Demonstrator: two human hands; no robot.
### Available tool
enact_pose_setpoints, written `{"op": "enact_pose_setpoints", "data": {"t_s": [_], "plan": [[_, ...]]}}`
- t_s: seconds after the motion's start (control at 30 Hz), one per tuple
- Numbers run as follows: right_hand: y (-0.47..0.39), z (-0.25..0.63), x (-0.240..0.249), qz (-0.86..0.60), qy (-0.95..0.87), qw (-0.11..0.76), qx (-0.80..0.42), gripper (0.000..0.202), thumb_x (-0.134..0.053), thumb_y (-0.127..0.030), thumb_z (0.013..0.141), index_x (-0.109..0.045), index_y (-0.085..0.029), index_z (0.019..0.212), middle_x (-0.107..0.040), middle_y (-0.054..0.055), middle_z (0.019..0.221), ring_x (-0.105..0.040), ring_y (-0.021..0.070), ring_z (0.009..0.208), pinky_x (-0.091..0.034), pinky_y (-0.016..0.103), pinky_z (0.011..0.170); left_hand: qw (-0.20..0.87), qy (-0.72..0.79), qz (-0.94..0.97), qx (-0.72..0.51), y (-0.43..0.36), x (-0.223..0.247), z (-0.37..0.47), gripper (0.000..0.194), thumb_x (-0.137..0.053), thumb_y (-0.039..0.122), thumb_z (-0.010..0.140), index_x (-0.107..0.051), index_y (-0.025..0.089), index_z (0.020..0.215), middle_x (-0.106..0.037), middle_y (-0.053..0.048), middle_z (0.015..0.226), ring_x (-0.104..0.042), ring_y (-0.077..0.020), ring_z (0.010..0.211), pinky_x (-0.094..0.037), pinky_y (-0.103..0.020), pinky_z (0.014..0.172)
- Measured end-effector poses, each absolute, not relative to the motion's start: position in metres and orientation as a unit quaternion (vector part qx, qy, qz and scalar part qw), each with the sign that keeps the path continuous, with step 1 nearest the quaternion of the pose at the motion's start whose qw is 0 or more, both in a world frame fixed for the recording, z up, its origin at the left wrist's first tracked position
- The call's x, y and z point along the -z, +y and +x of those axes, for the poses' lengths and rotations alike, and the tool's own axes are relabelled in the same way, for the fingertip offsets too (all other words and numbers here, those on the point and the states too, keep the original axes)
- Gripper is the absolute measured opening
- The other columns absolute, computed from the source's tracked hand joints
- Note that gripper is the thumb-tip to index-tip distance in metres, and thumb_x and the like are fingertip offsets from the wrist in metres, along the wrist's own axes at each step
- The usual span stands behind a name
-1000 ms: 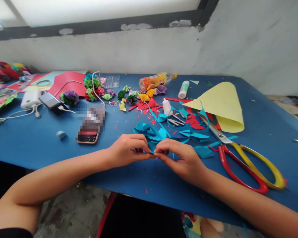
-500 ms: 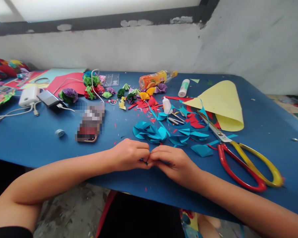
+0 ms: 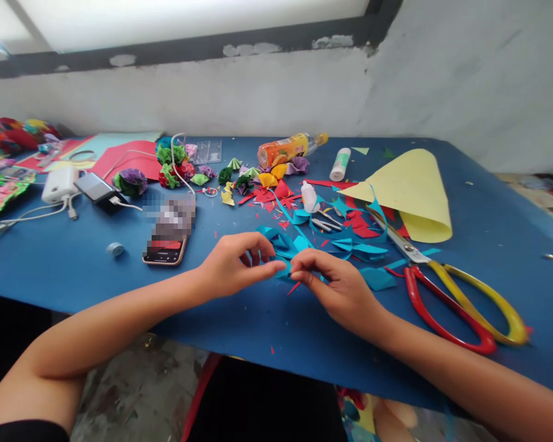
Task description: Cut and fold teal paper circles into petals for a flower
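Note:
My right hand (image 3: 343, 291) is closed in a pinch at the edge of a piece of blue paper (image 3: 283, 271), most of which blends with the blue paper behind. To its left, my left hand (image 3: 239, 264) has its fingers curved and apart, the thumb tip close to that piece. Whether the thumb touches it I cannot tell. Just beyond both hands lies a folded blue paper shape (image 3: 281, 242), partly hidden by them. More folded blue paper (image 3: 380, 278) lies to the right of my right hand. A thin red paper strip (image 3: 294, 288) is below the fingertips.
Large scissors (image 3: 415, 253) with red and yellow handles lie at right beside a curled yellow sheet (image 3: 408, 184). Behind are a glue bottle (image 3: 309, 197), white tube (image 3: 340, 164), orange-labelled bottle (image 3: 286, 149) and red scraps (image 3: 270, 196). A phone (image 3: 168, 236) and power bank (image 3: 59, 183) lie left.
My hands, pressed together before, have risen slightly away from me and parted a little. The left fingers have opened, and blue paper now shows at the right fingertips.

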State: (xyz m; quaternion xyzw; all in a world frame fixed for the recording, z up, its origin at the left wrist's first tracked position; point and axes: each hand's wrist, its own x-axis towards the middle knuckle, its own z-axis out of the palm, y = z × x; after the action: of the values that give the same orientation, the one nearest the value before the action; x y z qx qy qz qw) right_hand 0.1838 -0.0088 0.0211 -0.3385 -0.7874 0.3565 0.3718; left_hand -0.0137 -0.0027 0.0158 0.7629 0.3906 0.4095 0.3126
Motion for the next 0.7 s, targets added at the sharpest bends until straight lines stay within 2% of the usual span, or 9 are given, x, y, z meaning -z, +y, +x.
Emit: {"op": "enact_pose_setpoints", "data": {"t_s": [0.07, 0.13, 0.2, 0.27, 0.47, 0.6, 0.7], "plan": [[-0.007, 0.185, -0.019, -0.346, -0.780, 0.379, -0.358, 0.011, -0.053, -0.021, 0.086, -0.055, -0.020, 0.076, -0.058, 0.000, 0.071, -0.055, 0.0122, 0.065, -0.047, 0.023, 0.063, 0.409, 0.421, 0.716, -0.376, -0.001, -0.018, -0.013, 0.022, -0.066, 0.029, 0.077, -0.059, 0.013, 0.089, -0.063, -0.001, 0.073, -0.056, -0.0061, 0.056, -0.045, -0.015, 0.050], [-0.006, 0.187, -0.018, -0.352, -0.776, 0.381, -0.358, 0.010, -0.053, -0.022, 0.087, -0.055, -0.020, 0.077, -0.057, 0.000, 0.071, -0.054, 0.0119, 0.065, -0.046, 0.023, 0.063, 0.518, 0.408, 0.669, -0.343, 0.001, -0.017, -0.012, 0.029, -0.065, 0.025, 0.077, -0.056, 0.014, 0.102, -0.064, -0.002, 0.078, -0.061, -0.0083, 0.061, -0.048, -0.016, 0.050], [-0.005, 0.188, -0.018, -0.356, -0.778, 0.371, -0.361, 0.010, -0.052, -0.023, 0.087, -0.054, -0.020, 0.078, -0.056, 0.000, 0.071, -0.053, 0.0116, 0.063, -0.045, 0.022, 0.060, 0.608, 0.380, 0.620, -0.320, 0.002, -0.013, -0.010, 0.034, -0.065, 0.021, 0.077, -0.053, 0.014, 0.107, -0.064, -0.001, 0.077, -0.064, -0.0112, 0.066, -0.050, -0.017, 0.051], [-0.004, 0.190, -0.018, -0.355, -0.783, 0.356, -0.367, 0.013, -0.051, -0.026, 0.089, -0.054, -0.020, 0.078, -0.054, 0.000, 0.071, -0.052, 0.0117, 0.063, -0.045, 0.022, 0.059, 0.652, 0.362, 0.586, -0.316, 0.003, -0.010, -0.009, 0.034, -0.065, 0.017, 0.075, -0.053, 0.013, 0.106, -0.062, 0.001, 0.070, -0.066, -0.0122, 0.067, -0.050, -0.017, 0.051], [-0.002, 0.192, -0.017, -0.373, -0.754, 0.277, -0.463, 0.013, -0.056, -0.031, 0.085, -0.053, -0.019, 0.086, -0.057, 0.001, 0.077, -0.056, 0.0122, 0.066, -0.047, 0.024, 0.060, 0.676, 0.339, 0.598, -0.265, 0.002, -0.007, -0.011, 0.039, -0.065, 0.006, 0.071, -0.052, 0.013, 0.107, -0.062, 0.004, 0.066, -0.060, -0.0069, 0.058, -0.048, -0.018, 0.056], [-0.005, 0.189, -0.015, -0.352, -0.724, 0.203, -0.558, 0.012, -0.059, -0.027, 0.082, -0.053, -0.018, 0.088, -0.057, -0.002, 0.072, -0.054, 0.0102, 0.061, -0.045, 0.022, 0.055, 0.662, 0.345, 0.627, -0.224, -0.001, -0.007, -0.012, 0.042, -0.063, 0.007, 0.072, -0.050, 0.013, 0.111, -0.062, 0.003, 0.070, -0.056, -0.0056, 0.055, -0.044, -0.016, 0.053], [-0.008, 0.188, -0.015, -0.348, -0.717, 0.170, -0.579, 0.014, -0.060, -0.025, 0.080, -0.054, -0.017, 0.090, -0.057, -0.002, 0.069, -0.055, 0.0104, 0.061, -0.046, 0.022, 0.055, 0.644, 0.349, 0.644, -0.218, -0.002, -0.008, -0.012, 0.043, -0.064, 0.010, 0.073, -0.048, 0.013, 0.113, -0.062, 0.002, 0.075, -0.056, -0.0060, 0.055, -0.044, -0.017, 0.052]]}}
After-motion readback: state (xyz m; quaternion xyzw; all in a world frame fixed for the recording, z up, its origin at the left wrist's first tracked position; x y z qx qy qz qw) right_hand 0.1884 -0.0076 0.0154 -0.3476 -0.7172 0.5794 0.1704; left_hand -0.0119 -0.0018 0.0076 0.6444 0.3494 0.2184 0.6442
